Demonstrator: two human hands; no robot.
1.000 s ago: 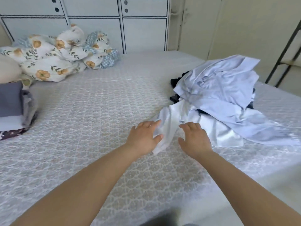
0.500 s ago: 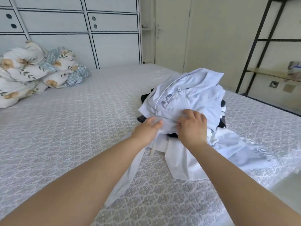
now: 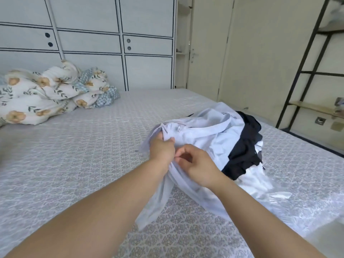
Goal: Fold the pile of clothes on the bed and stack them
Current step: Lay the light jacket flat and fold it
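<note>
Since half a second ago both hands have closed on the top garment of the pile and begun pulling it toward the person, uncovering the dark clothes beneath. The pale blue, thin-fabric zip jacket sits on top of the pile of clothes, part lifted, one long piece trailing down off the near side of the pile onto the bed. The left hand has its fingers curled into a bunch of the jacket at the pile's left edge. The right hand, just beside it on the near side of the pile, pinches the same cloth between thumb and fingers. Under the jacket, on the right of the pile, lies a crumpled black garment, and below that white cloth spreads toward the near right.

The pile rests on the grey patterned bedspread. Far left of the pile, by the panelled wall, is a bundled floral quilt; to its right stands a black metal rack.

As I judge it, this jacket is only being picked out: nothing in it is folded yet, no folded stack shows in this view, and the black and white pieces are left to do.
</note>
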